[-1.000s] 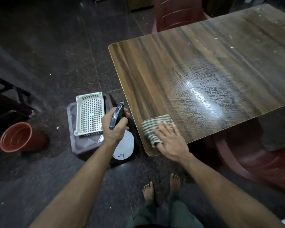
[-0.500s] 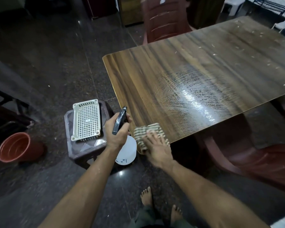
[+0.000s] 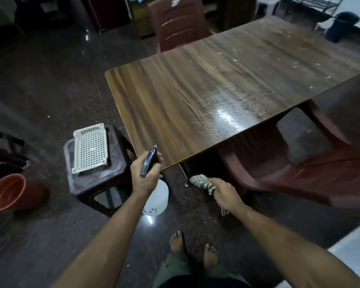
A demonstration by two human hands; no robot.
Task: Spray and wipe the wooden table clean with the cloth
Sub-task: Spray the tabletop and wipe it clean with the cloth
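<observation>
Your left hand [image 3: 147, 175] grips the spray bottle [image 3: 154, 196] at the near corner of the wooden table [image 3: 195, 96]; your right hand [image 3: 224, 194] bunches the striped cloth [image 3: 202, 182] below its edge; spray the speckled far end, then wipe toward that corner.

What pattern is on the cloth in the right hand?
Dark and pale stripes on the cloth, gripped by the right hand; seen in the head view.

1. A person's left hand [image 3: 146, 175] grips a white plastic spray bottle with a dark trigger head [image 3: 156, 196] beside the wet-streaked, wood-grain table [image 3: 195, 96].
2. The right hand [image 3: 224, 194] clutches a striped cloth [image 3: 202, 181] below the table's edge.
</observation>
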